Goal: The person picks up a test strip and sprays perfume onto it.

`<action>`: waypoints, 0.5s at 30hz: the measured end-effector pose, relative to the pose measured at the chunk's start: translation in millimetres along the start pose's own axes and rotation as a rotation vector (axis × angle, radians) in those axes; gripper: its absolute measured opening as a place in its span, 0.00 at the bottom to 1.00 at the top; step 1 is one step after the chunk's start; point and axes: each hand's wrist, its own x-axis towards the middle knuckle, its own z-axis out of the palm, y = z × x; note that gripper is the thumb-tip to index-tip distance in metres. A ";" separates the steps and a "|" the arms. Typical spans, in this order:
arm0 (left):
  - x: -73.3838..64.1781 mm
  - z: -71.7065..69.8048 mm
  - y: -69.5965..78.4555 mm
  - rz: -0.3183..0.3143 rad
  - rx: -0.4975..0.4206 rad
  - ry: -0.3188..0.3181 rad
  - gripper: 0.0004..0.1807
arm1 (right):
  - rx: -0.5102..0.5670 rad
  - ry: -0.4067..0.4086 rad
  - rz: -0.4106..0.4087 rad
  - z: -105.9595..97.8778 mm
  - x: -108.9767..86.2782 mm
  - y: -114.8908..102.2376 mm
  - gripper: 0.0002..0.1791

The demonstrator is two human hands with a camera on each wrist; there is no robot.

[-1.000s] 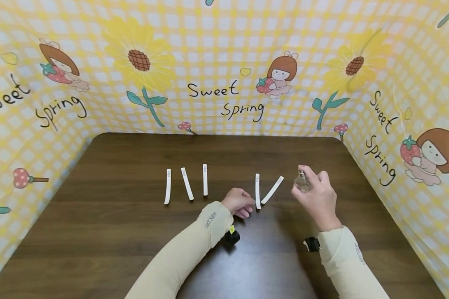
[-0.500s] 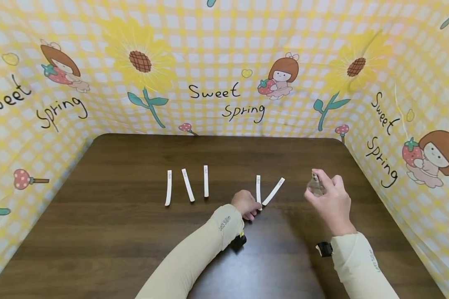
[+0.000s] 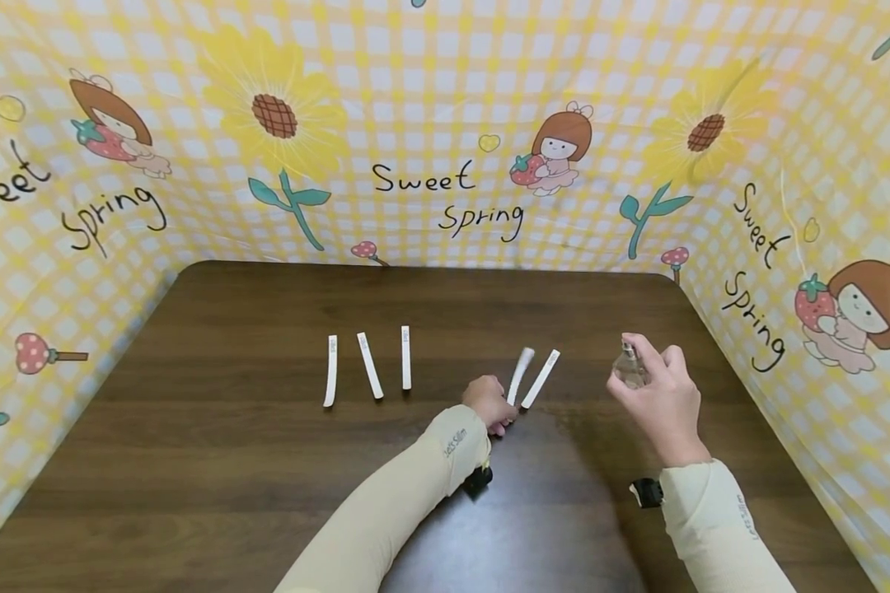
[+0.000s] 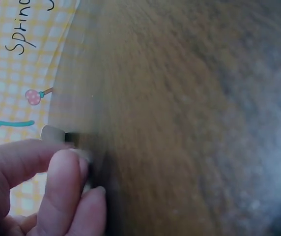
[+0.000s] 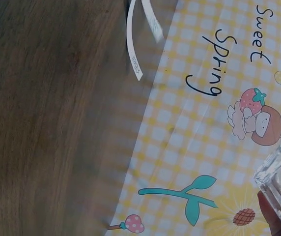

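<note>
My left hand pinches the near end of a white paper test strip, whose far end is raised and blurred. Fingertips press together on it in the left wrist view. A second paper strip, with small lettering at its far end, lies slanted just to the right. My right hand holds a clear glass perfume spray bottle upright above the table, index finger on the spray top. Only a corner of the glass bottle shows in the right wrist view.
Three more paper strips lie left of my hands: a left strip, a middle strip and a right strip. The dark wooden table is walled at the back and sides by a yellow checked cloth.
My left hand has moved right, taken the near end of the paper strip and lifted it, tilting it rightward. My right hand has shifted right with the perfume bottle.
</note>
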 end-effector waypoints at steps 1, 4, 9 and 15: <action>0.4 -0.1 -0.7 -0.003 -0.013 0.008 0.10 | 0.001 0.000 -0.004 0.1 0.1 -0.1 0.25; 1.6 -1.6 -2.6 -0.016 -0.065 0.028 0.09 | 0.001 0.003 -0.019 0.6 1.1 -0.3 0.25; 0.6 -4.8 -0.2 -0.026 -0.110 0.051 0.07 | 0.002 0.012 -0.029 1.4 1.9 -1.2 0.25; -6.5 -8.5 12.0 0.015 -0.164 0.019 0.10 | 0.000 0.006 -0.037 2.8 3.4 -3.5 0.25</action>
